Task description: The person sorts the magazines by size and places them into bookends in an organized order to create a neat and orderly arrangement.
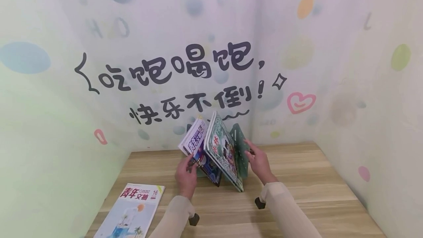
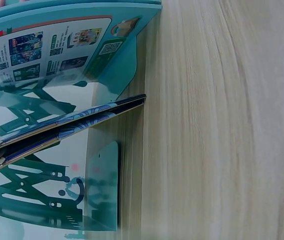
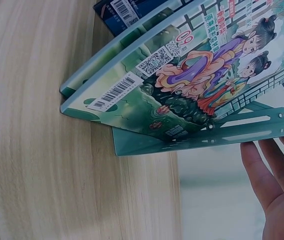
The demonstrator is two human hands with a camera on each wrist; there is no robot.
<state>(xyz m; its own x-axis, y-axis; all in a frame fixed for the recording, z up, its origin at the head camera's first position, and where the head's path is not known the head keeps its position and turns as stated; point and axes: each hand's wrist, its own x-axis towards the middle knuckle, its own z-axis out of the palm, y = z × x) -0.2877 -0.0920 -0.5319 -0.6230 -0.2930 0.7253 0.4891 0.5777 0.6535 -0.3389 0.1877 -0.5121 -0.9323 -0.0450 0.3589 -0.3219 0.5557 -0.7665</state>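
Observation:
A teal expandable metal bookend with a lattice middle stands on the table. Two blue-and-purple magazines lean to the left in it. Two green-covered magazines, showing cartoon figures, also stand tilted, their lower corners out past the bookend. At the left edge of the purple magazines, my left hand has thumb and forefinger apart; its other fingers are mostly hidden. My right hand touches the outer face of the bookend's right end plate with extended fingers.
Flat at the table's front left lies another magazine with red lettering and a pale blue cover. The wood-grain table meets printed walls at its back and sides.

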